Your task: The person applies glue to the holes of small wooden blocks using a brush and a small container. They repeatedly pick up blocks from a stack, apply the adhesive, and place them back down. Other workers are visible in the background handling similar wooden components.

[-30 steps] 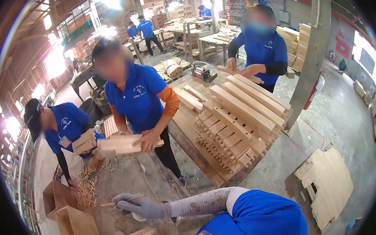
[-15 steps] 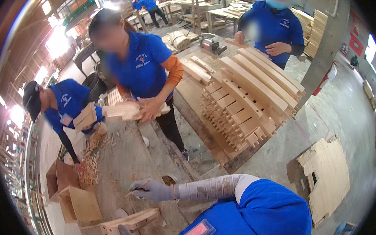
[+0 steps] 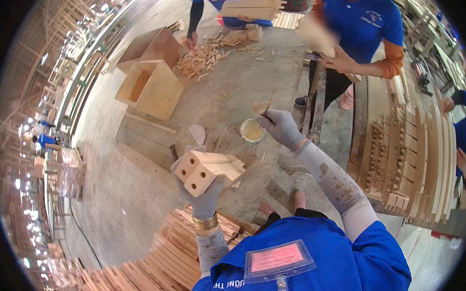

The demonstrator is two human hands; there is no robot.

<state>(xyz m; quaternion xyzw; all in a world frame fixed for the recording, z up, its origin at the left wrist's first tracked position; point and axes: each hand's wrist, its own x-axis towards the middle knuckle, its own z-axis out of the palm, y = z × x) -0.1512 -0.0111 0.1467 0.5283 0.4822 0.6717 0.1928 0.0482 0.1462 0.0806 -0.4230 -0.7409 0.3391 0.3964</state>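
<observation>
Below the middle of the view, my gloved left hand (image 3: 203, 197) is closed around two wooden pieces (image 3: 203, 173) held side by side. Their end faces show several dark round holes. My gloved right hand (image 3: 284, 129) pinches a thin wooden stick (image 3: 267, 108) beside a small round tub (image 3: 252, 131) with pale contents. Whether the stick's lower end touches the contents is hard to make out. The tub rests on the worn work surface (image 3: 219, 113), farther off than the wooden pieces.
Two open wooden boxes (image 3: 165, 93) stand at the far left, next to a heap of dowels (image 3: 203, 61). A co-worker's hand (image 3: 192, 39) is at the heap; another co-worker (image 3: 363, 31) holds wood. Stacked slats (image 3: 399, 158) lie at right, more slats (image 3: 150, 261) lower left.
The view has swung, bringing my left hand and the wooden pieces fully into sight. My right hand, still holding the stick, is now beside the tub.
</observation>
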